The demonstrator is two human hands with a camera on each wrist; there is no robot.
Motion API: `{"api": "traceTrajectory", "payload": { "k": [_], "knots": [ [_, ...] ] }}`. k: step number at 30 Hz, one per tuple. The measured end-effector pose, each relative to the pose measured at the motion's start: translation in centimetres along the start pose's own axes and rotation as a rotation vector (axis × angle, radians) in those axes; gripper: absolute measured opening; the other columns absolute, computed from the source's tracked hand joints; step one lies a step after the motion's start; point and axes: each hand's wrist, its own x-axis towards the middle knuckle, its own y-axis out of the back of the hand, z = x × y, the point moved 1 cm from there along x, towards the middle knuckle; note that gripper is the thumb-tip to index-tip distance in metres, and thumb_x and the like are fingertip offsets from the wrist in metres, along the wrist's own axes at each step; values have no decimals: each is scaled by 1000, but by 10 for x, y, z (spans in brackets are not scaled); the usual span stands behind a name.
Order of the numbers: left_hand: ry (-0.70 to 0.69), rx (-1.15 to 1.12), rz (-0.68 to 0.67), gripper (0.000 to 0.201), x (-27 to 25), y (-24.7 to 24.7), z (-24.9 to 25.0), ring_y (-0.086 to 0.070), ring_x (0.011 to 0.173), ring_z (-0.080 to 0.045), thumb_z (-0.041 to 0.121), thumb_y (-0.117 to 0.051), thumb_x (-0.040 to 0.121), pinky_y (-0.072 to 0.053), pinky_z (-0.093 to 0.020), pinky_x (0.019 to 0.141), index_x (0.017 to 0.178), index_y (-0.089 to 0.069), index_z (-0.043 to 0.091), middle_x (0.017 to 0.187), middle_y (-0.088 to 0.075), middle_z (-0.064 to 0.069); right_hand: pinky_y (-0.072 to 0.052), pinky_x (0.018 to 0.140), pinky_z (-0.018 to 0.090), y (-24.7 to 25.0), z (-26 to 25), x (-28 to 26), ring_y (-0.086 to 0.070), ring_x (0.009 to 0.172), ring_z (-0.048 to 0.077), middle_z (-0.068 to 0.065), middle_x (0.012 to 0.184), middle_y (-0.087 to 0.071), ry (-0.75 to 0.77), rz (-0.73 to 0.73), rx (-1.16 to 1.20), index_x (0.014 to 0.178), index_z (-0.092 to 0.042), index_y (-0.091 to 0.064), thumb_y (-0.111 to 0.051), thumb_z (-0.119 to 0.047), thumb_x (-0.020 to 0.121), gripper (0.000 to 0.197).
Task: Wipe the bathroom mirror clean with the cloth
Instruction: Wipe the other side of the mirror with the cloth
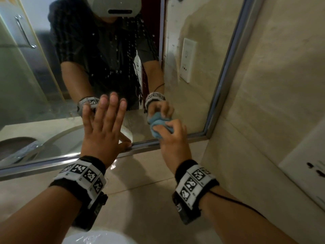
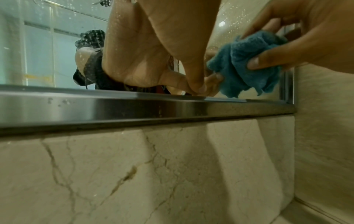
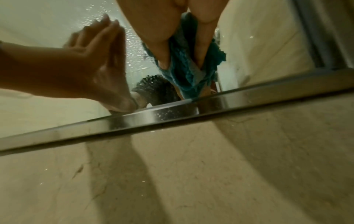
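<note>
The mirror (image 1: pixel 193 50) hangs on the wall in a metal frame (image 1: pixel 226 80), with water drops across its middle. My left hand (image 1: pixel 103 125) lies flat against the glass near the bottom edge, fingers straight and spread, thumb down by the frame (image 2: pixel 134 106). My right hand (image 1: pixel 173 136) grips a bunched blue cloth (image 1: pixel 156 125) and holds it against the glass near the lower right corner. In the left wrist view the cloth (image 2: pixel 247 66) is pinched between thumb and fingers. In the right wrist view the cloth (image 3: pixel 188 68) hangs just above the frame (image 3: pixel 172 113).
Beige marble tiles (image 1: pixel 140 173) cover the wall below and right of the mirror. A white socket plate (image 1: pixel 306 162) sits on the right side wall. The rim of a white basin (image 1: pixel 95 238) shows at the bottom. The mirror reflects a person, a glass shower door and a wall switch.
</note>
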Motion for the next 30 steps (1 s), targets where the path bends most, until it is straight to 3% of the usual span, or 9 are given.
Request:
{"api": "traceTrajectory", "payload": {
  "k": [3,5,7,10,13,19,21,24,30],
  "knots": [
    [0,19,2,133,-1,0,-1,15,143,-26,66,-75,56,12,-49,114,151,0,11,155,22,-7,-52,71,33,-7,-16,0,-40,96,18,1,107,-40,128,-74,-17,107,-19,-66,-76,-12,71,38],
    [-7,30,4,132,-1,-1,0,15,143,-27,67,-73,57,11,-50,114,151,0,11,155,21,-8,-45,86,16,1,5,3,-40,96,-7,-19,103,-41,80,-3,-34,114,-21,-63,-63,-44,83,38],
    [-10,40,8,130,-1,-2,0,16,143,-27,68,-71,58,11,-49,114,151,0,11,155,21,-8,-32,90,4,14,30,4,-37,101,-15,-19,113,-43,21,75,-60,119,-18,-61,-55,-43,88,40],
    [-20,30,15,129,-2,-5,-1,17,143,-27,68,-70,59,12,-49,113,151,0,11,155,22,-8,-38,91,21,35,52,9,-47,108,23,21,122,-44,-230,378,-2,121,-9,-60,-63,-10,87,34],
    [-22,27,19,129,-2,-6,-1,19,142,-27,68,-70,60,13,-49,113,151,1,11,154,23,-7,-42,91,27,21,47,9,-47,106,29,22,121,-40,-322,495,40,124,-11,-58,-64,-4,85,40],
    [-13,34,35,128,-3,-7,-3,15,143,-26,68,-71,59,12,-49,114,151,-1,12,156,19,-8,-35,92,5,4,37,-15,-36,106,-11,-11,124,-41,-68,3,57,124,-20,-58,-56,-31,90,36],
    [-22,48,38,126,-4,-8,-4,13,144,-26,70,-69,61,11,-49,114,151,-3,11,156,17,-8,-32,89,2,14,43,-6,-41,113,9,8,131,-38,-252,175,46,126,-13,-56,-62,-11,87,40],
    [-17,70,28,128,-4,-6,-1,13,143,-27,69,-70,60,6,-52,114,151,0,11,156,17,-10,-33,99,20,19,19,5,-39,123,31,19,136,-30,-497,355,77,138,-12,-43,-61,-5,87,54],
    [-29,20,34,121,-11,34,-5,5,144,-24,62,-74,59,-4,-56,114,150,-11,13,157,-3,-11,-45,95,36,-4,-52,8,-51,105,10,-11,116,-42,91,-61,-148,114,-40,-48,-57,-45,89,27]
  ]
}}
